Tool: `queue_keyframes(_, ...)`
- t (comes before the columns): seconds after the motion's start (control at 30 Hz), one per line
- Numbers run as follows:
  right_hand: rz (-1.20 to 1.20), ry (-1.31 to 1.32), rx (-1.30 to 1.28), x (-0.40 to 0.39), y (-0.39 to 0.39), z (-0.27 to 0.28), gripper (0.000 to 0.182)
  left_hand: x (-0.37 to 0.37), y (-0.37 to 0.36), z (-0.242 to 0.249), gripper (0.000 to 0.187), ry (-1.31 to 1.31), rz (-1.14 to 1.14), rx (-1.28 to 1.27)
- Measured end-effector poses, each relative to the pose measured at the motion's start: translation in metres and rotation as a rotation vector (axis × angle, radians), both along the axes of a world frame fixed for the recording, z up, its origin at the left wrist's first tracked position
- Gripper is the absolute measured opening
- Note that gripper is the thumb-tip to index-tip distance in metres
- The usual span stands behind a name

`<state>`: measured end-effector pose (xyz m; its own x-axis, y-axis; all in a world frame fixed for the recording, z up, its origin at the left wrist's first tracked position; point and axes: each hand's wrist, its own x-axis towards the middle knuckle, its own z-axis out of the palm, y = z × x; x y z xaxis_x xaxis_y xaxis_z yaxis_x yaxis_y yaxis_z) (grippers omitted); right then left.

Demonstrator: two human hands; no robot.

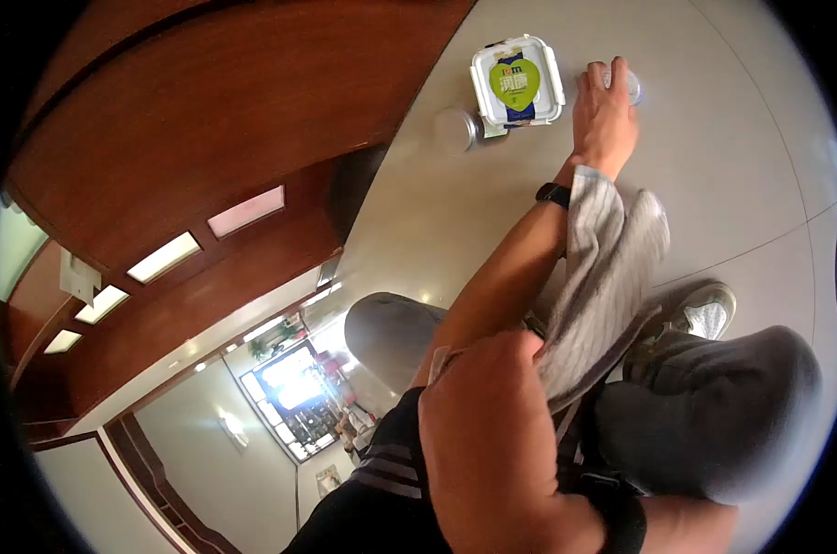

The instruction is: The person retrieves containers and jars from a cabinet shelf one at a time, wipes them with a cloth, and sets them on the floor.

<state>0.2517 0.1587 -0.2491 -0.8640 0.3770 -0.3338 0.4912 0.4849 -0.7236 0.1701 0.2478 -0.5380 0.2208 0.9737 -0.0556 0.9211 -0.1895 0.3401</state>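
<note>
My left hand [606, 125], with a dark watch on its wrist, reaches out over the floor. Its fingers are curled around a small clear jar [633, 88], partly hidden by the hand. To the left of it stands a white clip-lid container [516, 81] with a green heart-shaped label. Beside that container is another clear round jar [457, 130]. Close to the camera, my right hand [492, 434] is bent and closed on a grey striped cloth [603, 268]; its fingertips are mostly hidden. The cloth hangs up toward my left wrist.
Pale floor tiles [741, 166] lie under the containers. A dark red-brown wooden panel [225, 102] runs along the left. My knees [714, 406] and a light shoe [709, 312] are close to the arms. A bright window [294, 383] shows in the far background.
</note>
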Motion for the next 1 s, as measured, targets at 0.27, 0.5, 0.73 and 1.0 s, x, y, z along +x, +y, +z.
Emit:
queue_keyframes(0.27,-0.01,-0.123,0.05,-0.014,-0.002,-0.008,0.02,-0.015,-0.012,-0.001,0.084,-0.135,-0.038,-0.03)
queue_keyframes(0.5,-0.025,-0.209,0.148,-0.019,-0.015,0.006,0.023,-0.038,-0.049,0.018,0.088,-0.052,-0.058,-0.179)
queue_keyframes(0.73,0.03,-0.271,0.121,-0.027,-0.008,0.0,0.026,-0.079,-0.083,0.073,0.074,-0.094,-0.165,-0.405)
queue_keyframes(1.0,-0.044,-0.288,0.183,-0.038,-0.002,-0.011,0.025,-0.081,-0.104,0.111,0.041,-0.213,-0.183,-0.628)
